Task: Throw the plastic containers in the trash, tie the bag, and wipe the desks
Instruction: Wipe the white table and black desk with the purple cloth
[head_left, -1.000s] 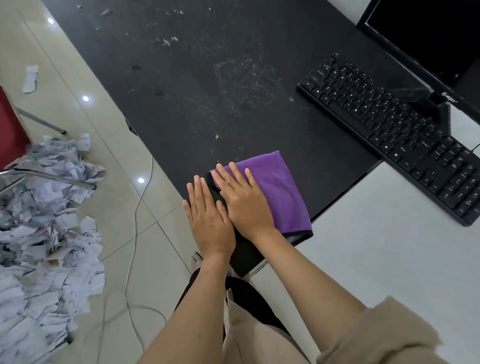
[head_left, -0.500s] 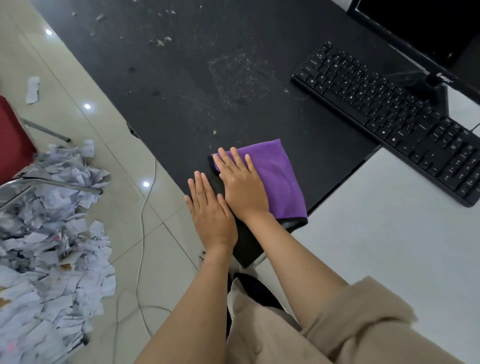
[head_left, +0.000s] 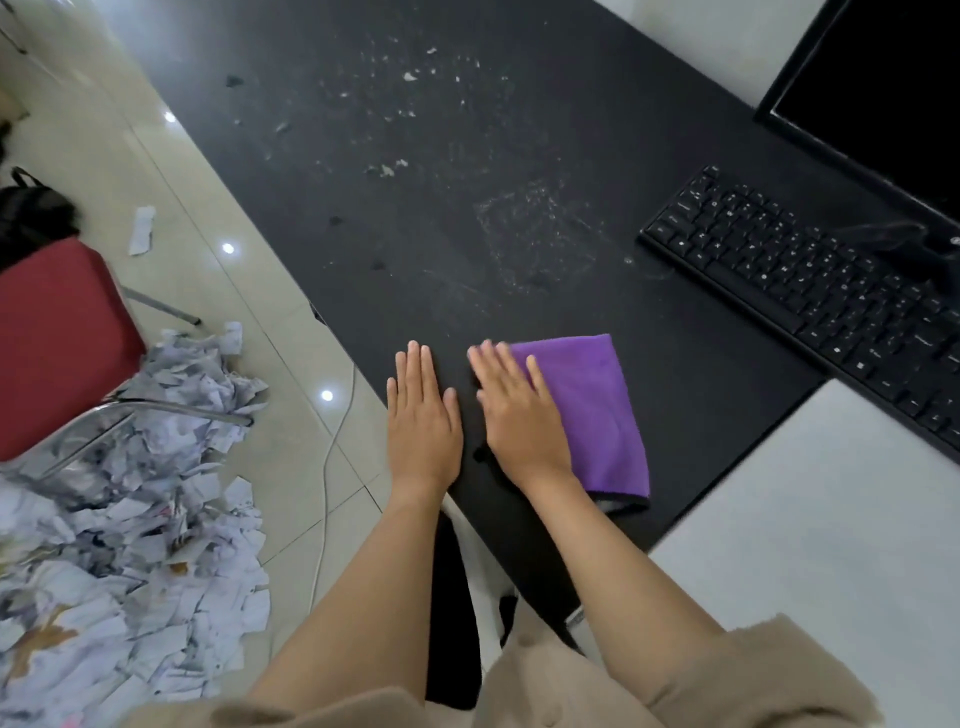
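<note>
Both hands lie flat, fingers straight, near the lower middle of the frame on the black desk (head_left: 467, 218). The right hand (head_left: 522, 415) presses palm-down on the left part of the folded purple cloth (head_left: 597, 410), gripping nothing, simply bearing down on it; its fingertips look smeared with motion. The left hand (head_left: 423, 415) rests flat at the desk's near edge, empty and unclenched, just beside the right hand but apart from it. Half a second ago the two hands touched side by side, with the right thumb against the left hand; now a strip of bare desk shows between them, and the cloth with the right hand sits further toward the right of the frame. The view has also tilted up, so more of the dusty desk shows: pale crumbs and scuff marks (head_left: 410, 104) scattered in the upper middle, a faint dusty square (head_left: 535, 234) at centre. The black keyboard (head_left: 810, 296) lies at the right, well apart from the cloth, with the dark monitor (head_left: 883, 88) in the upper right corner. A white desk surface (head_left: 810, 519) fills the lower right. On the tiled floor at the left, a heap of torn paper (head_left: 130, 519) spreads around a red chair (head_left: 57, 348), which shows more fully than before, and a white cable (head_left: 327, 467) trails down the floor.
</note>
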